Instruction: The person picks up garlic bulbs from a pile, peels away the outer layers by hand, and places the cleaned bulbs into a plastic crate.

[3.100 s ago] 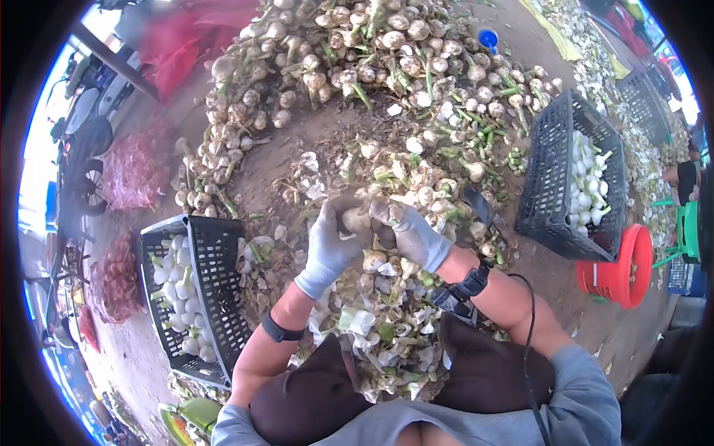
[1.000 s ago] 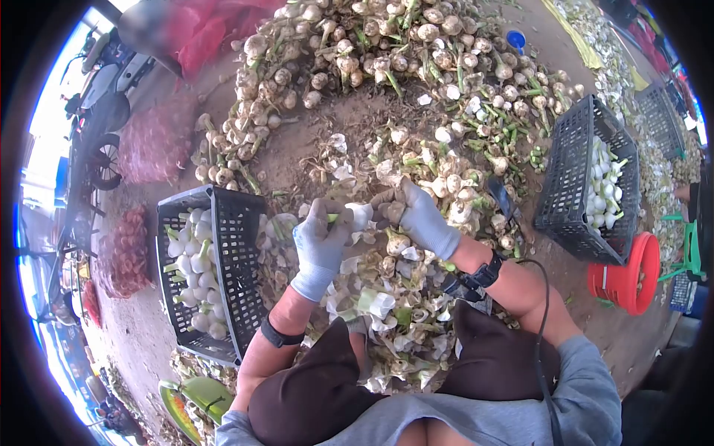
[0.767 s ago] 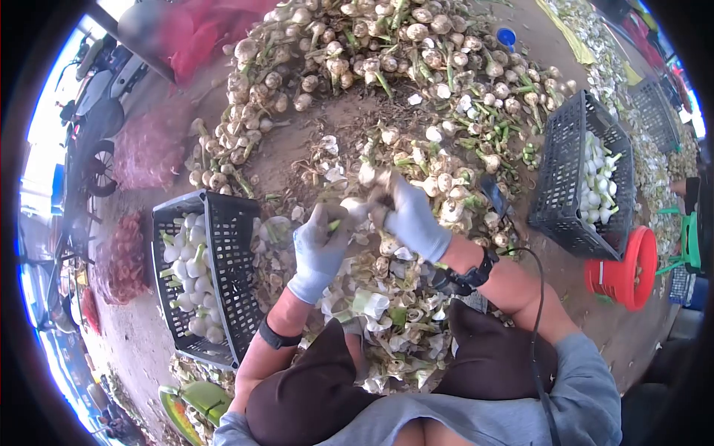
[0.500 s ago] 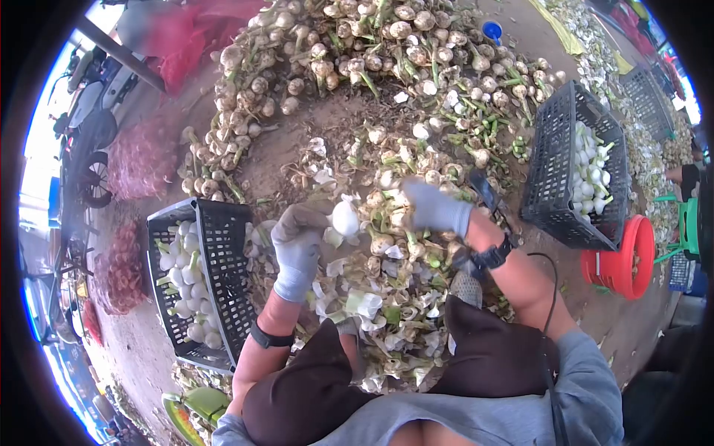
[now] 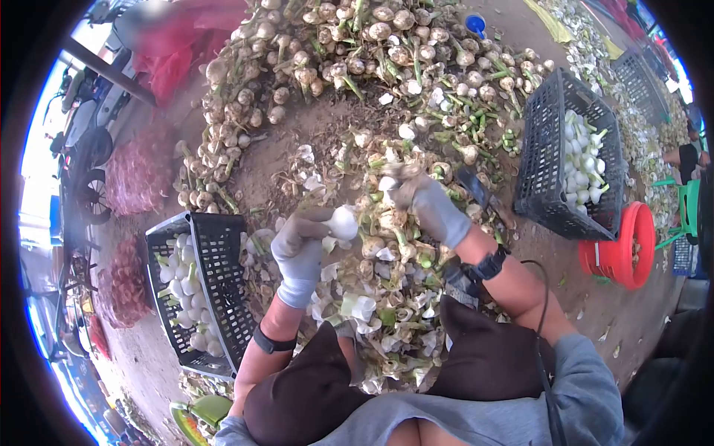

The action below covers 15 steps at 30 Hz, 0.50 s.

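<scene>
A clean white bulb [image 5: 343,223] is pinched between the thumb and fingers of my left hand [image 5: 299,241], which wears a grey-white glove. My right hand [image 5: 435,207], gloved too, has its fingers curled at the upper edge of the heap of bulbs and peels [image 5: 401,245]. A pale bulb [image 5: 387,183] shows by its fingertips; whether the hand grips anything is too blurred to tell. Between my knees lie loose white and green peels [image 5: 372,312]. Just right of my right hand, a dark flat tool [image 5: 473,186] rests on the heap.
Black crates with white bulbs stand at left [image 5: 216,275] and right [image 5: 532,163]. A red bucket [image 5: 636,249] is beside the right crate. Unpeeled bulbs [image 5: 379,31] are piled ahead. Pink net sacks [image 5: 137,178] lie at left. Part of another person's arm [image 5: 673,157] shows far right.
My right hand has turned, its blurred fingers now curled over the upper part of the heap. My left hand still holds the white bulb. The view has shifted slightly.
</scene>
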{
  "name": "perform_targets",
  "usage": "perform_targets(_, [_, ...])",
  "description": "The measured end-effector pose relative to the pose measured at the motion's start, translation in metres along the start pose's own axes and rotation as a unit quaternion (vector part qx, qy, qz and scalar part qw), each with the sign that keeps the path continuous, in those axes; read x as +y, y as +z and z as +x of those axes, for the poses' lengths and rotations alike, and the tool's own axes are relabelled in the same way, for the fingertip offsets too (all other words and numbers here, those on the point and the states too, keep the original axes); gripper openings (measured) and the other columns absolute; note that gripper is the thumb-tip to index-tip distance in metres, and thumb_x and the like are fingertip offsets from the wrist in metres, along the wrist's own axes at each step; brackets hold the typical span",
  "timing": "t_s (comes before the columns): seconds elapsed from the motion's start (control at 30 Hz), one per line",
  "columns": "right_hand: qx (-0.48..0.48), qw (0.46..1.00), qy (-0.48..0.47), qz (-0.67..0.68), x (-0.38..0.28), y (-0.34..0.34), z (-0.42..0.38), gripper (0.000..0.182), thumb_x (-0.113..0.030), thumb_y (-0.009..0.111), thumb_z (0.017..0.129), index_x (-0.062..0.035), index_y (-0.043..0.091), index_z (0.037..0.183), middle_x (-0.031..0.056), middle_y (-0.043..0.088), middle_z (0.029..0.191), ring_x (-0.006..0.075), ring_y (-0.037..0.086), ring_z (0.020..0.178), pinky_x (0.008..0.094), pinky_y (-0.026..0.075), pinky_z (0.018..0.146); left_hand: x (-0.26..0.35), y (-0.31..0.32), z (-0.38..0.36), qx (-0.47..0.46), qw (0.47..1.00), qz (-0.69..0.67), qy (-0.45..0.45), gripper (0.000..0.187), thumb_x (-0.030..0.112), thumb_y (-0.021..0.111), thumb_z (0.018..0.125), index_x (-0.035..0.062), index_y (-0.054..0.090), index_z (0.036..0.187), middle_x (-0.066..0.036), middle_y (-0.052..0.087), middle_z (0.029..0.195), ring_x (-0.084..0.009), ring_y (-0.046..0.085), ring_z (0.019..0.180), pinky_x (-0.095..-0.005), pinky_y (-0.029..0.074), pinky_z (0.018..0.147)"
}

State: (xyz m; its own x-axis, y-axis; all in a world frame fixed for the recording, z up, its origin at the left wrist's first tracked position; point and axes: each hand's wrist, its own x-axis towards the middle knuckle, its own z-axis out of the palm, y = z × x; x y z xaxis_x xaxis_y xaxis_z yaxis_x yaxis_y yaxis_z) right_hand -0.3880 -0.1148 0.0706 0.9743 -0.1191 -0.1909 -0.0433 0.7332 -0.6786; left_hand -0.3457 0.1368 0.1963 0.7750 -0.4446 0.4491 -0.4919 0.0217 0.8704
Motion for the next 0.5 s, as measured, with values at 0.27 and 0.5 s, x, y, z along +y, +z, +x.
perform_targets(0.27, [0.042,0.992,-0.033,-0.116,-0.022,0.083,-0.028,0.022,0.001,0.057,0.089,-0.0014,0.055,0.111,0.0014,0.057,0.084,0.0106,0.058,0.074,0.0258,0.053,0.07,0.007,0.005,-0.004,-0.059,0.963,0.217,0.15,0.024,-0.018,0.053,0.067,0.0037,0.057,0.078,-0.015,0.068,0.095,-0.0256,0.067,0.089,-0.0346,0.054,0.076])
perform_targets(0.5, [-0.164,0.914,-0.066,-0.366,-0.015,0.068,-0.045,0.06,-0.036,0.072,0.083,-0.0033,0.048,0.127,0.0064,0.057,0.111,0.0188,0.062,0.092,0.0333,0.051,0.083,0.01,0.0,-0.004,0.059,0.956,-0.24,-0.155,0.025,-0.018,0.042,0.067,0.0009,0.054,0.078,-0.019,0.067,0.097,-0.0229,0.064,0.086,-0.033,0.051,0.081])
